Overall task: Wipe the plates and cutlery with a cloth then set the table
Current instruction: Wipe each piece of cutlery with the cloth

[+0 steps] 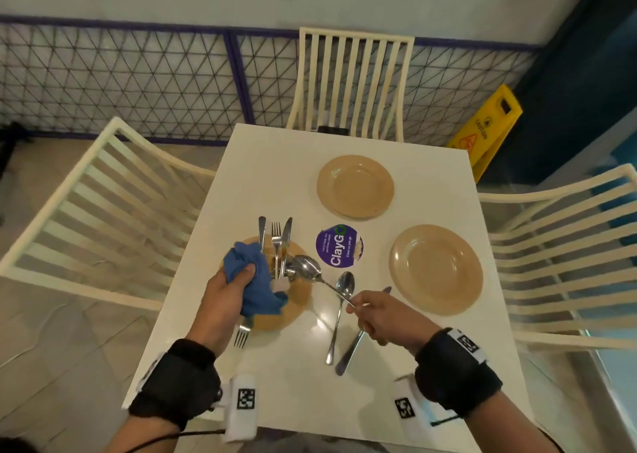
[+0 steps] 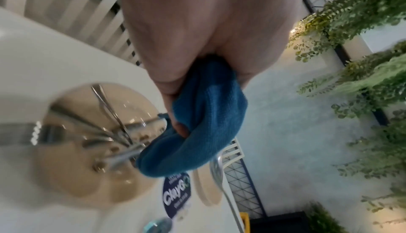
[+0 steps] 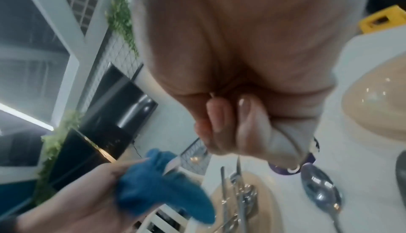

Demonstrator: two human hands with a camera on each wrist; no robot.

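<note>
My left hand (image 1: 227, 290) grips a bunched blue cloth (image 1: 253, 280) (image 2: 206, 124) above a tan plate (image 1: 296, 302) (image 2: 83, 163) that carries several forks, a knife and spoons (image 1: 281, 245). My right hand (image 1: 375, 318) pinches the handle end of a spoon (image 1: 308, 268), whose bowl hovers just right of the cloth. A second spoon (image 1: 344, 287) (image 3: 320, 190) and a knife (image 1: 348, 356) lie on the white table (image 1: 296, 394) under my right hand. A fork (image 1: 241, 335) pokes out from under the near plate. Two bare tan plates stand at the far middle (image 1: 355, 185) and the right (image 1: 436, 268).
A round purple sticker (image 1: 339, 245) marks the table's centre. Cream slatted chairs stand at the left (image 1: 103, 194), far side (image 1: 351, 80) and right (image 1: 568, 245). A yellow caution sign (image 1: 489, 125) stands on the floor beyond the far right corner.
</note>
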